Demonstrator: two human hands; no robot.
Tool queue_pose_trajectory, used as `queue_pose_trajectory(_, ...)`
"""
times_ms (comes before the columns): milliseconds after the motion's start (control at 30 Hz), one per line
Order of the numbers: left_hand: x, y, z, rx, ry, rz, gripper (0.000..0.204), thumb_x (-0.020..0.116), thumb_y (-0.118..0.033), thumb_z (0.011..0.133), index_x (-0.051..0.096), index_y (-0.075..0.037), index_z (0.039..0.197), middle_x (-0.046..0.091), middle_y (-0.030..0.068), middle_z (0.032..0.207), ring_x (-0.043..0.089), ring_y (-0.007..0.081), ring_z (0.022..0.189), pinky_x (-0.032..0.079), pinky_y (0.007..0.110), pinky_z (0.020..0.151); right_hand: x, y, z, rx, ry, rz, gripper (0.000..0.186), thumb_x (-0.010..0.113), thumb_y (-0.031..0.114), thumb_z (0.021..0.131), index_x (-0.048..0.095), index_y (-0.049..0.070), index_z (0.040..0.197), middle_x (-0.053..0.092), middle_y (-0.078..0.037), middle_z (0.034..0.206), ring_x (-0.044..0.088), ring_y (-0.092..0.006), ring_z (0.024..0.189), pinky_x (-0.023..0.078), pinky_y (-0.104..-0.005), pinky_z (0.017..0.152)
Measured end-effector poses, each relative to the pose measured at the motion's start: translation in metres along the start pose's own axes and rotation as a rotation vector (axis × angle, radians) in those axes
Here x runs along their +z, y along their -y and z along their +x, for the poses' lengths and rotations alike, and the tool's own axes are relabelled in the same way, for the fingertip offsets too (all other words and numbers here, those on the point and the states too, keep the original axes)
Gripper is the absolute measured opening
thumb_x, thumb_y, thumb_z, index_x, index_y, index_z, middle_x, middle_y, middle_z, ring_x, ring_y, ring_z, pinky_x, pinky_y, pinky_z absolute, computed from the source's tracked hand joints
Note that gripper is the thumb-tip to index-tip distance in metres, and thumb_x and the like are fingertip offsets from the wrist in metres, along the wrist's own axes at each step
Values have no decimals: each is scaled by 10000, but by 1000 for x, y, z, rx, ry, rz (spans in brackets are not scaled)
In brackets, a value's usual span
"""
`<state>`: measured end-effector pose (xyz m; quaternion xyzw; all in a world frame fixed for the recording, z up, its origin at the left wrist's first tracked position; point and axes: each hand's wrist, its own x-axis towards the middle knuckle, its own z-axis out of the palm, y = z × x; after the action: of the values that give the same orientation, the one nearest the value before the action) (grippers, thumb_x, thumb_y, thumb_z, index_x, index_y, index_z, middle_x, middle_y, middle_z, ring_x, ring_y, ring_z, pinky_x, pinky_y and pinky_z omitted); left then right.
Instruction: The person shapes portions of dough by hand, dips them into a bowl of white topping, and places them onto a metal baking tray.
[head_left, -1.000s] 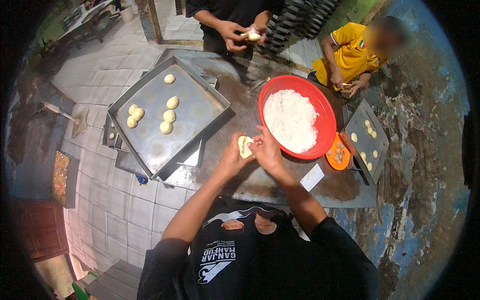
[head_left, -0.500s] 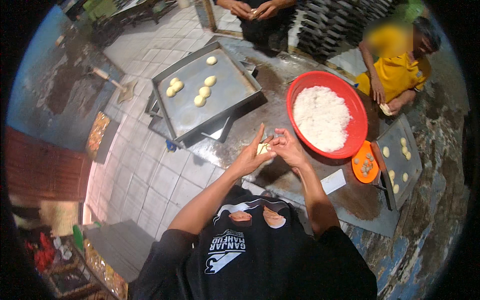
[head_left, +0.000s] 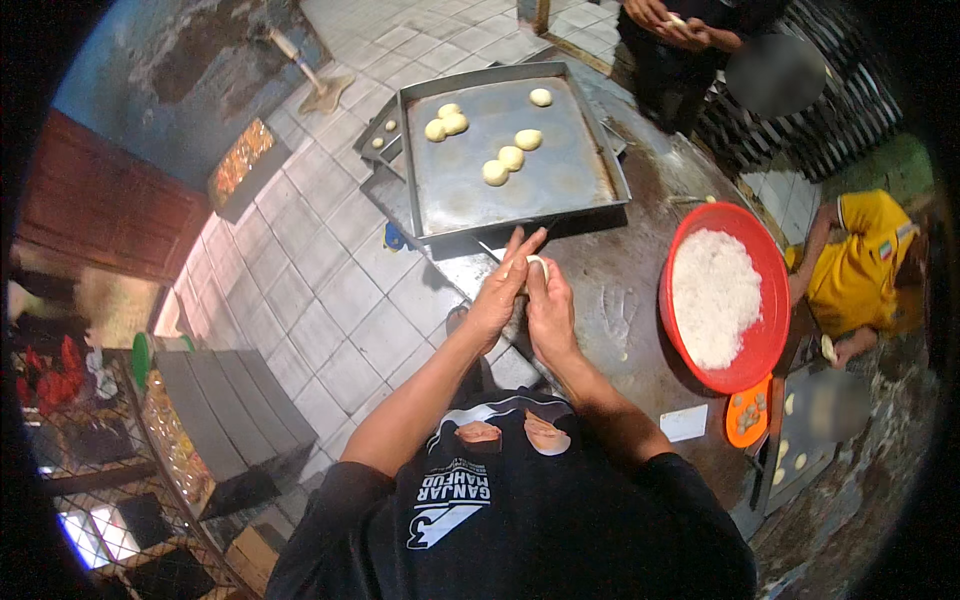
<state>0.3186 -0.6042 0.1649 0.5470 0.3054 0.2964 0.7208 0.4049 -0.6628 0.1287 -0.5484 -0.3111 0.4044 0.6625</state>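
Observation:
Between my palms sits a small piece of pale dough (head_left: 541, 264), mostly hidden by the fingers. My left hand (head_left: 499, 299) cups it from the left with some fingers stretched past it, and my right hand (head_left: 550, 312) closes over it from the right. Just beyond the hands, a large grey metal baking tray (head_left: 462, 222) holds several round pale dough balls (head_left: 511, 158) in loose groups.
To the right stand a red basin (head_left: 777, 345) of white crumbly stuff and an orange dish (head_left: 737, 415) of small lumps. A white card (head_left: 683, 423) lies nearby. Another tray (head_left: 818, 440) sits far right. Two other people handle dough across the table (head_left: 610, 300).
My view has swung left, bringing the large tray nearly ahead of me. My right hand has gone from fingertips pinching at the dough to closing round it, pressed against my left.

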Motion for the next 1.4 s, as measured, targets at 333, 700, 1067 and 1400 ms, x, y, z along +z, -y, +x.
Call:
queue_pose_trajectory(333, -189, 22, 74, 47, -405, -140, 688, 647, -227, 1010, 317, -34, 1582, 418, 180, 1567, 538, 252, 1303, 452, 332, 1070, 99, -64, 227, -103, 479, -1060, 388, 619, 300, 1005, 585, -19, 1223, 634, -183, 1170, 614, -277, 1083, 492, -422, 917)
queue_pose_trajectory(700, -341, 21, 42, -238, -594, 125, 436, 556, -127, 1035, 509, -7, 1451, 608, 149, 1373, 602, 245, 1205, 451, 367, 1066, 109, -133, 278, -551, 1047, -1355, 538, 624, 253, 961, 478, -30, 1395, 316, -231, 1600, 304, -444, 1477, 262, -564, 1212)
queue_pose_trajectory(1067, -284, -3, 85, -94, -258, 388, 273, 607, -144, 1019, 661, -38, 1265, 733, 94, 1137, 676, 174, 1025, 521, 331, 921, 33, -67, 329, -227, 374, -1260, 388, 502, 68, 972, 537, 32, 1357, 686, -217, 1200, 653, -419, 1083, 515, -462, 943)
queue_pose_trajectory(1400, -70, 36, 54, -236, 93, -111, 429, 473, -223, 1080, 487, 25, 1430, 611, 145, 1290, 606, 222, 1134, 504, 335, 943, 6, 3, 49, -88, -287, -794, 392, 738, 141, 870, 636, -1, 1221, 676, -194, 992, 674, -341, 919, 553, -410, 839)
